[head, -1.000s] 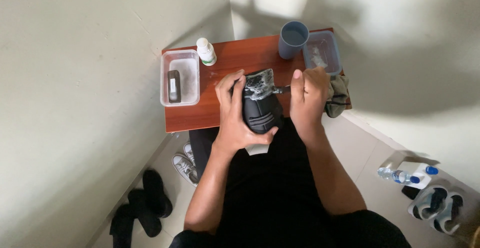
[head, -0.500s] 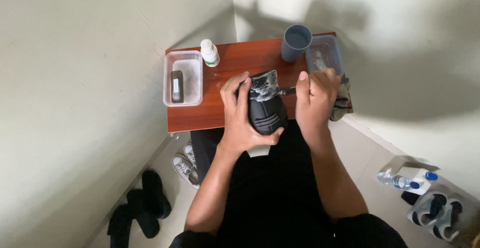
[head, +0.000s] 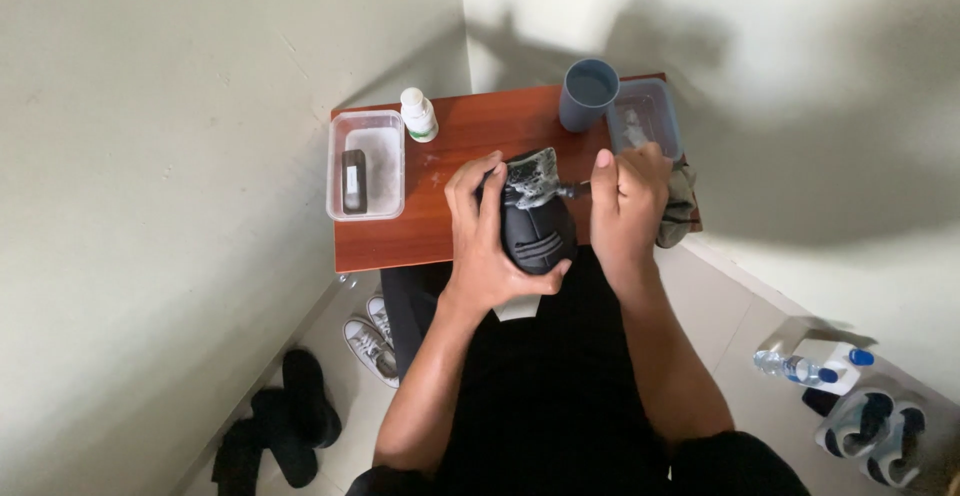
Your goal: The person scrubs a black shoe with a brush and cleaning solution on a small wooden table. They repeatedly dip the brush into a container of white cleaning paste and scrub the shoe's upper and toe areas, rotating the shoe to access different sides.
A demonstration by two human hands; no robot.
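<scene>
Two hands are seen over a small red-brown table (head: 440, 241): a black shoe (head: 535, 226), foamy at one end, is gripped by the left hand (head: 490, 241), while a thin brush (head: 572, 191) is clasped in the right hand (head: 628, 201).

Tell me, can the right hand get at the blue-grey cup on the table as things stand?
Probably yes. The cup stands just beyond the right hand with bare table between. But that hand is shut on a small brush, so it is not free.
</scene>
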